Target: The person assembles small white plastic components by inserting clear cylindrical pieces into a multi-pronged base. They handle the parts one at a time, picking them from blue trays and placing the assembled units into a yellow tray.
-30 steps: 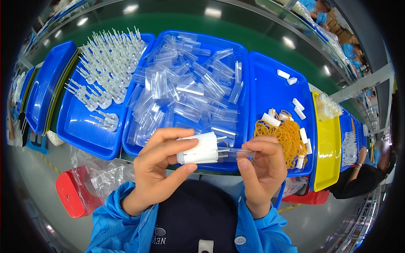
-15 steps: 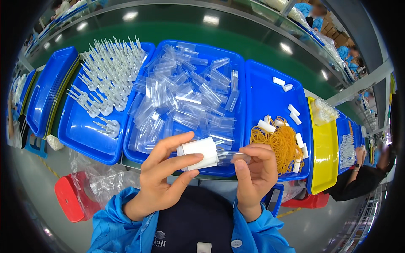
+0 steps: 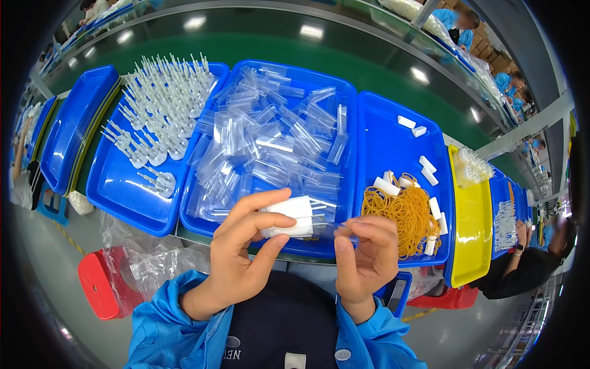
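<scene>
My left hand [image 3: 241,255] is closed round a white pronged piece [image 3: 297,209], which lies on its side over the middle tray. Its thin pale prongs point right, toward my other hand. My right hand [image 3: 367,261] pinches a clear plastic sleeve [image 3: 339,230] between thumb and fingertips, just beyond the prong tips; fingers hide part of it. Below and behind the hands, a blue tray [image 3: 348,184] holds a heap of clear plastic sleeves [image 3: 279,138].
On the left, a blue tray [image 3: 132,206] carries many white pronged pieces [image 3: 163,101]. The right blue tray [image 3: 393,135] has tangled rubber bands [image 3: 402,215] and white tubes [image 3: 428,176]. Beyond it are a yellow tray [image 3: 470,234] and a co-worker's arm [image 3: 513,258]. A red stool [image 3: 98,286] stands lower left.
My right hand has drawn slightly left and down, with its fingertips closer together. The white pronged piece has tilted a little, and more of its prongs show.
</scene>
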